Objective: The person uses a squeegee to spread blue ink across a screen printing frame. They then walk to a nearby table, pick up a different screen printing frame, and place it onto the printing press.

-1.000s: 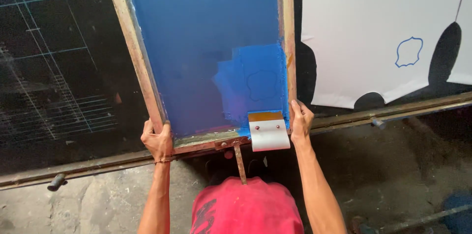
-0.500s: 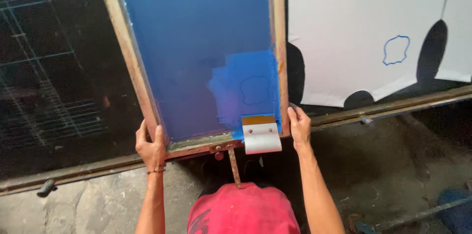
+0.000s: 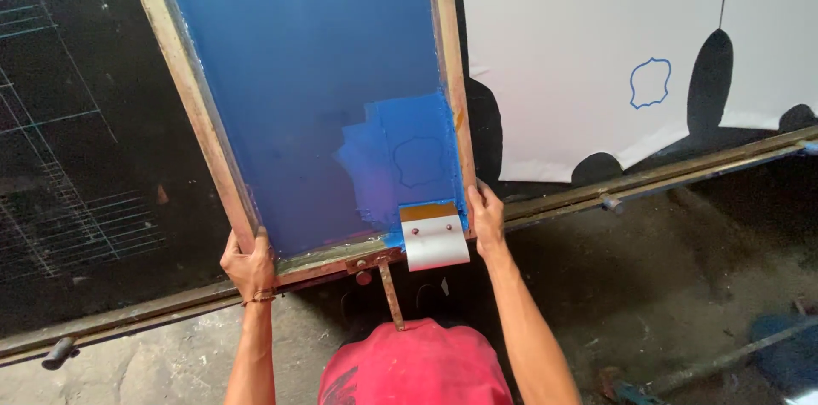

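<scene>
While the left hand [image 3: 249,264] clenched the near left corner of the blue screen frame [image 3: 192,107], the right hand [image 3: 486,219] grasped its near right corner. A squeegee [image 3: 433,237] rested at the frame's near edge, beside the right hand, over the black table [image 3: 77,166].

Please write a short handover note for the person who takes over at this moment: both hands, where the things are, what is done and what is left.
Left hand: grips the near left corner of the wooden screen frame.
Right hand: grips the near right corner.
Frame lies tilted over the dark table; squeegee rests at the near edge, beside the right hand.
Done: white fabric piece on the right carries a blue outline print.
Left: no fabric is visible under the screen; blue ink sits on the mesh.
</scene>
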